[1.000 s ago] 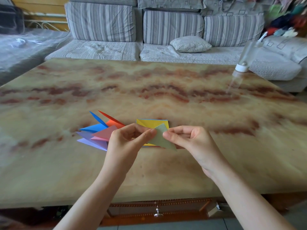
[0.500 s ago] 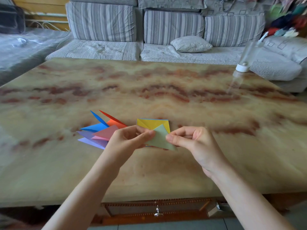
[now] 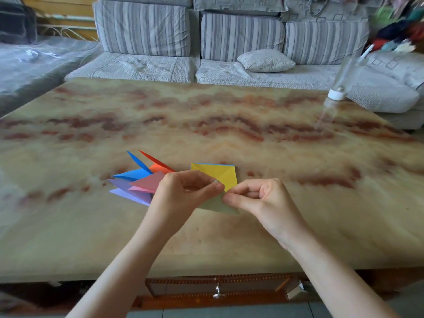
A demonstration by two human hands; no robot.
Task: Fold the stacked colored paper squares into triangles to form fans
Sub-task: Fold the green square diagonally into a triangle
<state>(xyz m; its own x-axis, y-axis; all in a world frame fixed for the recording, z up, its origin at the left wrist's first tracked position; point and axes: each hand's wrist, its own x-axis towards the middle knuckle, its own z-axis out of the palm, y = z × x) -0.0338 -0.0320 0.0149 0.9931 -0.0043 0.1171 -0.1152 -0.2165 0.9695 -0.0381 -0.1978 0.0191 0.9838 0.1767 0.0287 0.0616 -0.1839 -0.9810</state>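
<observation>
**A:** From the left: folded triangles point(image 3: 137, 183) in blue, orange, pink and purple lie fanned out on the table point(image 3: 229, 239). I'd call that several folds already banked.

**B:** Just beside them is the left hand point(image 3: 181, 193). Its thumb and forefinger pinch the upper corner of a pale green sheet point(image 3: 216, 205), which is lifted just off the tabletop.

**A:** Behind that sheet the stack point(image 3: 220, 174) lies flat, yellow on top with a sliver of blue at its edge. How many squares sit underneath, I can't tell.

**B:** On to the right hand point(image 3: 259, 199). The fingers are curled, and thumb and forefinger nip the same green sheet right next to the left's pinch.

**A:** So green looks mid-fold to me, with the corners being matched and the crease not yet pressed flat.

**B:** After that there's yellow, plus whatever lies below. Far right, a clear bottle point(image 3: 336, 94) stands well apart, out of play.
</observation>
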